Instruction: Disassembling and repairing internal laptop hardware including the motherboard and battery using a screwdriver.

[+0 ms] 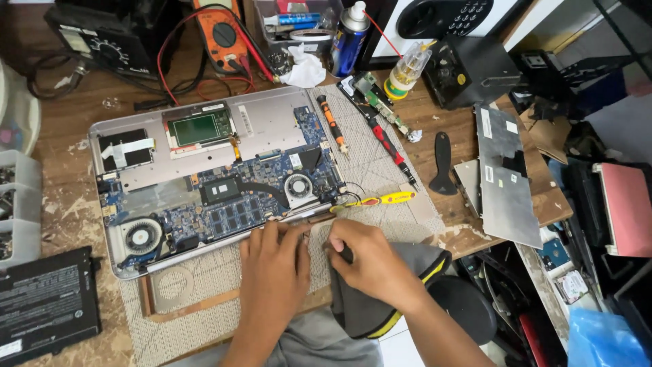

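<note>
Working at the near edge of the opened laptop, we judge that we are in the middle of a disassembly step at the hinge side, where the silver bar runs along the rim of the case. Our left hand lies flat with the fingers stretched and only a little curled, and the fingertips press on that rim, just beside the small cooling fan; it holds nothing, it only steadies the case. Our right hand is closed around a thin dark tool, of which we see only a short piece between the thumb and the fingers, so we cannot tell which kind of tool it is. Its tip points toward the left hand and the hinge area, very near the edge of the case. The laptop itself rests on a woven grey mat in the centre of the wooden table, with its board, memory and the larger fan all uncovered. A yellow-handled screwdriver lies just beside the right corner of the case, and a red and black one lies farther up on the mat. We think the next move needs a small and exact placing of the tool tip at the hinge, while the left hand holds the case firm so that it does not slide.
</note>
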